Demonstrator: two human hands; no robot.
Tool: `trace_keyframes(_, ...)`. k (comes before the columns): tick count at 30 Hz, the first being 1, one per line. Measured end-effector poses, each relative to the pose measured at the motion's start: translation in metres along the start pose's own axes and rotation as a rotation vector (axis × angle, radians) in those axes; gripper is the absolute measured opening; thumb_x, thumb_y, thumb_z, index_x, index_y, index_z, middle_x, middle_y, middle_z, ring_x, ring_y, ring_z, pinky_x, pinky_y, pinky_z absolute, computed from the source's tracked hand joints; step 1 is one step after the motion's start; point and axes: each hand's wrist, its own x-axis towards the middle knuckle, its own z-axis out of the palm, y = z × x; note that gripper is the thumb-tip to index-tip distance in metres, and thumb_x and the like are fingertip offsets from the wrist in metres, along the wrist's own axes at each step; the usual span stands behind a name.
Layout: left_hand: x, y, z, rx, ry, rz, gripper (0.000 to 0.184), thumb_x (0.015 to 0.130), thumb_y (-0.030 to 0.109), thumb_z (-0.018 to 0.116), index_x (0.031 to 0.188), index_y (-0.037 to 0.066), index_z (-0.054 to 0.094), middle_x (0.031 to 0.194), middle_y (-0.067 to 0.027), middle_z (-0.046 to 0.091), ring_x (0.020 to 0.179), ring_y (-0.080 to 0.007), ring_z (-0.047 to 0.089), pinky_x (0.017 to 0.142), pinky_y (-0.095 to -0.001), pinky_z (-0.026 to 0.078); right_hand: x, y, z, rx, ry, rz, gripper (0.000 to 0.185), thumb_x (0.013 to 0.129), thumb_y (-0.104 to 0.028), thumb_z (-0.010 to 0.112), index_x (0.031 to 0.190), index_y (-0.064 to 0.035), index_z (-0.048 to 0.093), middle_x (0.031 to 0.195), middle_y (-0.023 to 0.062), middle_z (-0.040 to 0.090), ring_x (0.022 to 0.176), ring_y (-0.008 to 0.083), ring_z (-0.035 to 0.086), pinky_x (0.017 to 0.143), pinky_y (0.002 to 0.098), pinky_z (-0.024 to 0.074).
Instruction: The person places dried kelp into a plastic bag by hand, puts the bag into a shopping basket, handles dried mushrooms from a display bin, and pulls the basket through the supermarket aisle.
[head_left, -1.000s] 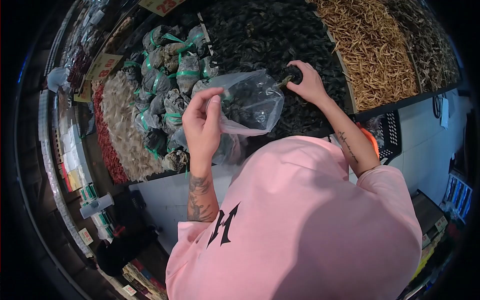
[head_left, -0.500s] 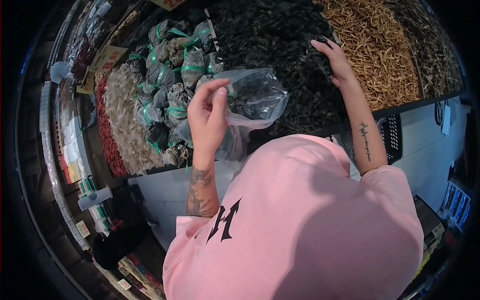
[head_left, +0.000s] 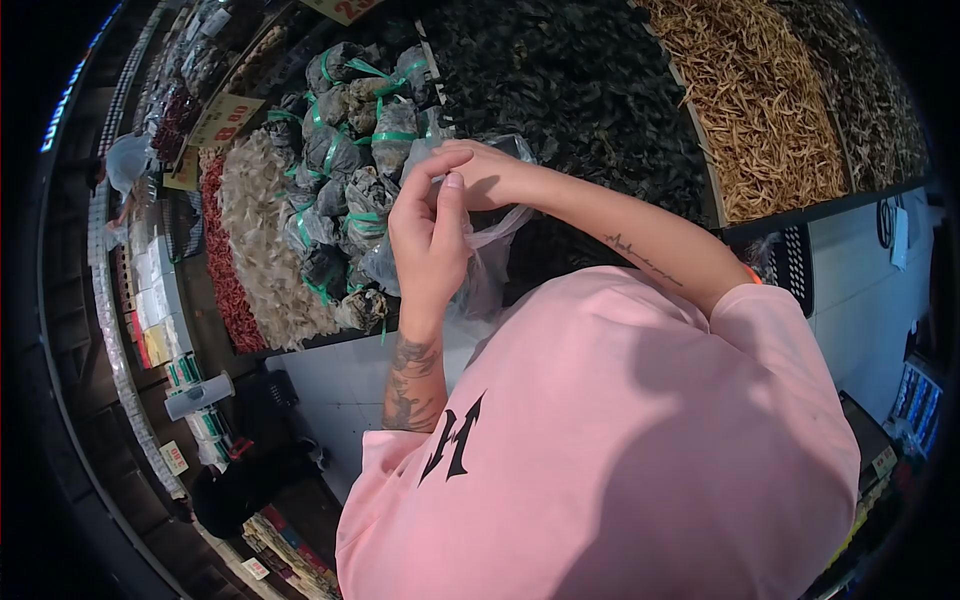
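Observation:
My left hand (head_left: 430, 235) is closed on a clear plastic bag (head_left: 487, 270), its thumb and fingers gripping near the bag's mouth. The lower part of the bag hangs beneath. My right hand (head_left: 492, 178) reaches across to the bag's mouth, right against my left hand. Its fingers are hidden behind the left hand and the film, so what they hold does not show. Beyond both hands lies a bin of dark, crinkled dried pieces (head_left: 570, 90). Left of it, dark bundles tied with green ribbon (head_left: 395, 137) are heaped beside my left hand.
Golden dried strips (head_left: 750, 110) fill a bin on the right, behind a divider. Pale dried flakes (head_left: 262, 220) and red dried pods (head_left: 225, 270) lie on the left. A price sign (head_left: 225, 122) stands above them. Another person's hand (head_left: 120, 215) shows at far left.
My right hand has swung left from the far side of the dark dried pieces, where it held some, to the bag's mouth. My left hand keeps its grip on the bag.

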Motion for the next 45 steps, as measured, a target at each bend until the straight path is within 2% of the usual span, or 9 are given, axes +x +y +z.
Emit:
trace_keyframes(4, 0.005, -0.004, -0.007, 0.037, 0.070, 0.051, 0.023, 0.100, 0.010, 0.050, 0.118, 0.002, 0.061, 0.066, 0.0062, 0.050, 0.056, 0.0006, 0.040, 0.049, -0.0183, 0.029, -0.020, -0.020, 0.035, -0.206, 0.143, -0.043, 0.057, 0.085, -0.039, 0.062, 0.132, -0.0078, 0.053, 0.144, 0.0199, 0.037, 0.138, 0.0359, 0.032, 0.103, 0.0629, 0.0298)
trace_keyframes(7, 0.003, -0.005, -0.008, 0.021, 0.070, 0.024, 0.023, 0.100, 0.011, 0.049, 0.118, 0.002, 0.061, 0.065, 0.0062, 0.049, 0.055, 0.0006, 0.040, 0.049, -0.0186, 0.029, -0.020, -0.006, 0.036, -0.137, -0.174, -0.024, 0.049, 0.087, -0.034, 0.060, 0.128, -0.0074, 0.057, 0.139, 0.0197, 0.044, 0.135, 0.0364, 0.038, 0.103, 0.0610, 0.0313)
trace_keyframes(9, 0.002, -0.010, -0.010, 0.038, 0.086, -0.005, 0.023, 0.100, 0.011, 0.049, 0.118, 0.002, 0.061, 0.064, 0.0063, 0.049, 0.052, 0.0004, 0.039, 0.046, -0.0188, 0.030, -0.041, -0.003, 0.020, -0.145, -0.131, -0.010, 0.038, 0.086, -0.029, 0.062, 0.115, -0.0050, 0.065, 0.126, 0.0185, 0.055, 0.123, 0.0354, 0.051, 0.101, 0.0530, 0.0387)
trace_keyframes(12, 0.003, -0.003, -0.009, 0.010, 0.125, -0.059, 0.023, 0.101, 0.011, 0.049, 0.118, 0.003, 0.062, 0.064, 0.0066, 0.047, 0.049, 0.0001, 0.038, 0.043, -0.0190, 0.030, -0.068, 0.005, -0.006, 0.062, 0.300, -0.124, 0.024, 0.082, -0.020, 0.070, 0.097, -0.0011, 0.069, 0.111, 0.0134, 0.065, 0.107, 0.0314, 0.061, 0.093, 0.0379, 0.0478)
trace_keyframes(15, 0.004, -0.006, -0.012, 0.028, 0.137, -0.056, 0.022, 0.100, 0.013, 0.051, 0.117, 0.005, 0.063, 0.064, 0.0073, 0.045, 0.048, 0.0005, 0.036, 0.039, -0.0183, 0.029, -0.111, 0.039, -0.032, -0.153, 0.659, -0.022, 0.028, 0.081, -0.023, 0.070, 0.099, -0.0027, 0.067, 0.110, 0.0129, 0.062, 0.109, 0.0312, 0.058, 0.093, 0.0402, 0.0473)
trace_keyframes(21, 0.008, -0.015, -0.010, 0.039, 0.111, -0.051, 0.023, 0.100, 0.012, 0.051, 0.117, 0.005, 0.064, 0.064, 0.0075, 0.044, 0.048, 0.0005, 0.035, 0.039, -0.0184, 0.029, -0.216, 0.122, -0.035, -0.768, 0.734, 0.581, 0.074, 0.075, -0.047, 0.076, 0.136, -0.0111, 0.052, 0.141, 0.0206, 0.042, 0.138, 0.0377, 0.032, 0.112, 0.0501, 0.0278)
trace_keyframes(26, 0.017, -0.020, 0.002, 0.021, 0.041, -0.022, 0.023, 0.099, 0.011, 0.052, 0.117, 0.003, 0.064, 0.064, 0.0077, 0.044, 0.048, 0.0008, 0.036, 0.040, -0.0180, 0.029, -0.221, 0.139, -0.007, -0.800, 0.718, 0.572, 0.080, 0.075, -0.055, 0.072, 0.138, -0.0115, 0.049, 0.145, 0.0228, 0.037, 0.141, 0.0411, 0.024, 0.115, 0.0594, 0.0139)
trace_keyframes(30, 0.017, -0.016, 0.007, 0.029, 0.013, -0.056, 0.021, 0.099, 0.010, 0.052, 0.115, 0.003, 0.063, 0.060, 0.0086, 0.045, 0.048, 0.0010, 0.038, 0.042, -0.0187, 0.028, -0.201, 0.142, 0.006, -0.795, 0.834, 0.517, 0.069, 0.072, -0.049, 0.076, 0.126, -0.0108, 0.055, 0.138, 0.0214, 0.042, 0.134, 0.0389, 0.033, 0.105, 0.0533, 0.0286)
trace_keyframes(45, 0.008, -0.024, 0.000, 0.016, 0.067, -0.085, 0.019, 0.098, 0.011, 0.054, 0.113, 0.004, 0.064, 0.061, 0.0081, 0.046, 0.048, 0.0007, 0.038, 0.042, -0.0180, 0.030, -0.201, 0.140, -0.013, -0.626, 0.693, 0.712, 0.070, 0.074, -0.045, 0.076, 0.131, -0.0127, 0.052, 0.141, 0.0213, 0.040, 0.133, 0.0373, 0.035, 0.100, 0.0536, 0.0342)
